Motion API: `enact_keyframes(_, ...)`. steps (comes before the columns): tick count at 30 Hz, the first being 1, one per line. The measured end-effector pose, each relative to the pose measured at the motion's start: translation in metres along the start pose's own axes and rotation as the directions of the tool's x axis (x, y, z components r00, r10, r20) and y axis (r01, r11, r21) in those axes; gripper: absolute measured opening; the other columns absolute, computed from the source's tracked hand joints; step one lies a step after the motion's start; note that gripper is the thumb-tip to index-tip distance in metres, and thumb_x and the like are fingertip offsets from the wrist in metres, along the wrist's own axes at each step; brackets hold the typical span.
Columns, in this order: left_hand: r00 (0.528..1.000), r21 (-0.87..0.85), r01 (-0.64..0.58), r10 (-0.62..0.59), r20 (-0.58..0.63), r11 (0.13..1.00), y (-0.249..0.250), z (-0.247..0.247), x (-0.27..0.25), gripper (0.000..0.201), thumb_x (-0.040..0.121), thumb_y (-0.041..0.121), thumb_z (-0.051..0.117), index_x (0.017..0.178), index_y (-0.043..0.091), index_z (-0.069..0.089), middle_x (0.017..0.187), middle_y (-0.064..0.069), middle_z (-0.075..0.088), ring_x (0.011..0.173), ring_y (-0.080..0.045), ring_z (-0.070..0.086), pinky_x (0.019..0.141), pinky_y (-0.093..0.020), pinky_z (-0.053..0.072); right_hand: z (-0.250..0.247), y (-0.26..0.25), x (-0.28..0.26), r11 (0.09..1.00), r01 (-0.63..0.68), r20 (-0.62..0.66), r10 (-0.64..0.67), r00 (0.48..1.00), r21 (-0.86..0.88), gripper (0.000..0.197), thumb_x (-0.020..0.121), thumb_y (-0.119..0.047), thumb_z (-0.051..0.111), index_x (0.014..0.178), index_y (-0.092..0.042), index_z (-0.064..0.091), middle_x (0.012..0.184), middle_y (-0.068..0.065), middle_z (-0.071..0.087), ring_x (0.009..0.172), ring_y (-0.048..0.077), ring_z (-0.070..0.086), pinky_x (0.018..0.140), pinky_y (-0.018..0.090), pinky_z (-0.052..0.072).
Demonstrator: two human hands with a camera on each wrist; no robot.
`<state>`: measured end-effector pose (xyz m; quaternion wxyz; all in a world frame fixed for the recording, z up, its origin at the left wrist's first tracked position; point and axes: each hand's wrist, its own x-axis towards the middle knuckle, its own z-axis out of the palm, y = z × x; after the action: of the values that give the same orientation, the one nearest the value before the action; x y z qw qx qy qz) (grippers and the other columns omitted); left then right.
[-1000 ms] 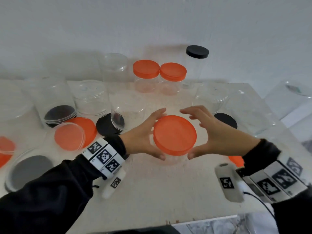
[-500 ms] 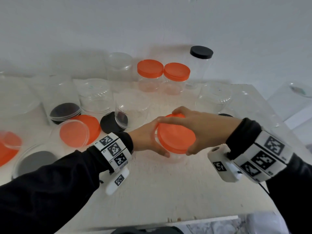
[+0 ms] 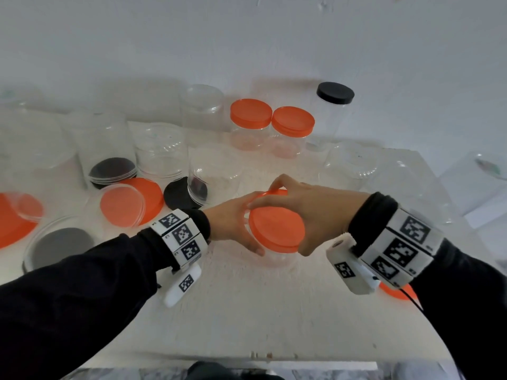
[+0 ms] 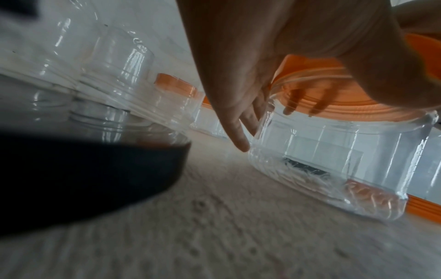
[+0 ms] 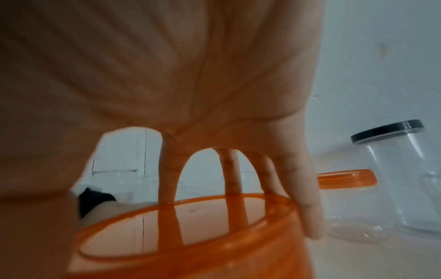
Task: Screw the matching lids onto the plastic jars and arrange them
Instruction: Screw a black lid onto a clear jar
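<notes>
A clear plastic jar (image 3: 277, 256) stands upright near the middle of the pale surface (image 3: 260, 311), with its opening facing up. An orange lid (image 3: 277, 227) sits on top of it, a little tilted toward the camera. The left hand (image 3: 233, 223) holds the jar's side, with its fingers (image 4: 238, 130) curled round the clear wall just under the lid. The right hand (image 3: 307, 212) grips the lid from above, with its fingers (image 5: 229, 173) spread round the rim.

No words or brand can be read on the jar or the lid. Both wrists wear white bands (image 3: 181, 237) with black square code marks.

At the back, two jars with orange lids (image 3: 271, 119) stand side by side, and a tall jar with a black lid (image 3: 335, 92) stands just beside them. Open clear jars (image 3: 162, 152) stand on the left, with loose orange lids (image 3: 131, 205) and a black lid (image 3: 178, 194) lying flat near them.
</notes>
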<state>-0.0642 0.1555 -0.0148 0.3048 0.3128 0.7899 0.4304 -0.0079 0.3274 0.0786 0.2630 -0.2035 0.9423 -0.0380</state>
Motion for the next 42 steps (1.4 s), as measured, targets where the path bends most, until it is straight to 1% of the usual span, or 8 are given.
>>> enact_keyframes(8, 0.999, -0.1, 0.022, -0.018, 0.043, 0.995, -0.002, -0.004, 0.002, 0.089, 0.059, 0.005, 0.084, 0.128, 0.033, 0.036, 0.122, 0.021, 0.046, 0.106, 0.017, 0.045, 0.081, -0.004, 0.041, 0.002, -0.004, -0.006, 0.998, -0.01, -0.079, 0.005, 0.997, -0.065, 0.096, 0.062, -0.043, 0.076, 0.134, -0.056, 0.014, 0.121, -0.001, 0.03, 0.084, 0.02, 0.053, 0.074, 0.032, 0.053)
enact_keyframes(12, 0.995, -0.084, 0.037, -0.029, 0.091, 0.996, 0.002, -0.001, 0.0, 0.099, 0.047, 0.034, 0.086, 0.129, 0.041, 0.029, 0.128, 0.022, 0.042, 0.117, 0.009, 0.042, 0.094, -0.011, 0.038, 0.006, -0.002, -0.008, 0.993, -0.016, -0.092, 0.005, 0.996, -0.12, 0.099, 0.062, -0.056, 0.074, 0.137, -0.054, 0.01, 0.127, -0.001, 0.03, 0.096, 0.021, 0.051, 0.077, 0.032, 0.05)
enact_keyframes(15, 0.995, -0.061, 0.048, -0.042, 0.086, 0.997, 0.002, 0.004, 0.0, 0.091, 0.053, 0.023, 0.089, 0.117, 0.046, 0.029, 0.122, 0.023, 0.042, 0.111, 0.012, 0.042, 0.084, -0.003, 0.039, 0.009, -0.001, -0.006, 0.981, -0.037, -0.134, 0.012, 0.991, -0.19, 0.101, 0.059, -0.067, 0.071, 0.138, -0.052, 0.01, 0.126, 0.0, 0.035, 0.105, 0.021, 0.044, 0.074, 0.03, 0.041)
enact_keyframes(20, 1.0, -0.065, 0.023, -0.023, 0.004, 0.998, 0.001, 0.008, 0.002, 0.09, 0.056, 0.008, 0.087, 0.119, 0.042, 0.032, 0.118, 0.02, 0.047, 0.108, 0.01, 0.045, 0.082, -0.005, 0.04, 0.011, 0.004, -0.003, 0.992, 0.017, -0.135, -0.033, 0.99, -0.122, 0.1, 0.06, -0.054, 0.076, 0.139, -0.049, 0.014, 0.115, -0.003, 0.032, 0.096, 0.017, 0.04, 0.075, 0.029, 0.045)
enact_keyframes(25, 0.999, -0.053, 0.012, -0.01, 0.045, 0.999, 0.008, 0.01, 0.003, 0.094, 0.042, 0.038, 0.086, 0.12, 0.047, 0.036, 0.121, 0.021, 0.051, 0.112, 0.009, 0.047, 0.088, -0.011, 0.042, 0.007, 0.01, -0.007, 0.987, 0.107, -0.05, -0.113, 0.992, -0.124, 0.1, 0.061, -0.036, 0.078, 0.137, -0.051, 0.014, 0.129, -0.003, 0.027, 0.11, 0.018, 0.037, 0.079, 0.032, 0.049)
enact_keyframes(27, 0.998, -0.045, 0.021, -0.019, 0.052, 0.999, 0.008, 0.01, 0.004, 0.092, 0.044, 0.035, 0.087, 0.12, 0.047, 0.036, 0.12, 0.022, 0.051, 0.111, 0.009, 0.047, 0.087, -0.011, 0.042, 0.005, 0.01, -0.007, 0.984, 0.122, -0.028, -0.126, 0.992, -0.129, 0.099, 0.061, -0.034, 0.077, 0.137, -0.05, 0.017, 0.133, -0.003, 0.024, 0.112, 0.019, 0.036, 0.08, 0.034, 0.049)
enact_keyframes(34, 0.998, -0.009, 0.065, -0.065, -0.01, 0.998, 0.008, 0.011, 0.004, 0.089, 0.047, 0.019, 0.092, 0.111, 0.046, 0.037, 0.114, 0.024, 0.049, 0.105, 0.011, 0.047, 0.084, -0.007, 0.039, 0.005, 0.006, -0.006, 0.985, 0.039, -0.125, -0.06, 0.99, -0.168, 0.098, 0.057, -0.063, 0.073, 0.138, -0.049, 0.019, 0.103, -0.004, 0.033, 0.082, 0.017, 0.046, 0.067, 0.027, 0.044)
enact_keyframes(42, 0.998, 0.019, 0.065, -0.065, -0.004, 0.998, 0.011, 0.012, 0.005, 0.083, 0.052, 0.012, 0.089, 0.108, 0.044, 0.037, 0.109, 0.024, 0.049, 0.096, 0.02, 0.048, 0.074, -0.003, 0.041, 0.014, -0.001, -0.009, 0.984, -0.064, -0.22, 0.026, 0.975, -0.168, 0.094, 0.061, -0.074, 0.062, 0.139, -0.035, 0.027, 0.094, -0.002, 0.031, 0.075, 0.017, 0.04, 0.064, 0.027, 0.036)
